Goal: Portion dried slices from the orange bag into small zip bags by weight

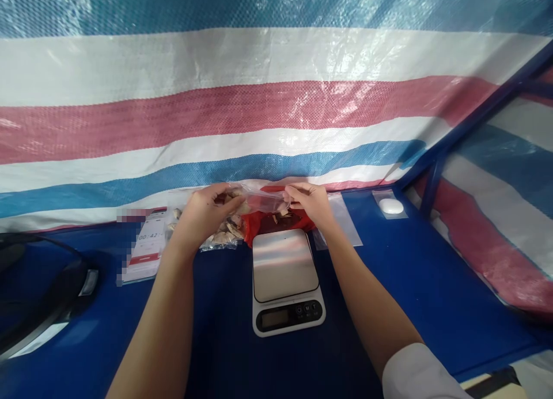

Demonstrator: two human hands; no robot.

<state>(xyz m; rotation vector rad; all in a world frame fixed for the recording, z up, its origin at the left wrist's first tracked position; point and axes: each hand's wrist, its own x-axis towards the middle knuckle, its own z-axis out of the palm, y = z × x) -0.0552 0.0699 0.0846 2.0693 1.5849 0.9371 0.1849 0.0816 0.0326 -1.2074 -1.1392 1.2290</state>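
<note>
Scale [285,265] sits bare up front; left hand [206,210] and right hand [310,202] pinch clear bag [263,198] between them. Looks mid-handling; next likely needs a steady grip.

A pixelated blur [129,246] hides the timer card's [149,246] left side.

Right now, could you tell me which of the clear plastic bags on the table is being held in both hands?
The small clear bag stretched between the left hand and right hand, above the scale. The filled bag and the flat empty bag lie on the table, untouched.
</note>
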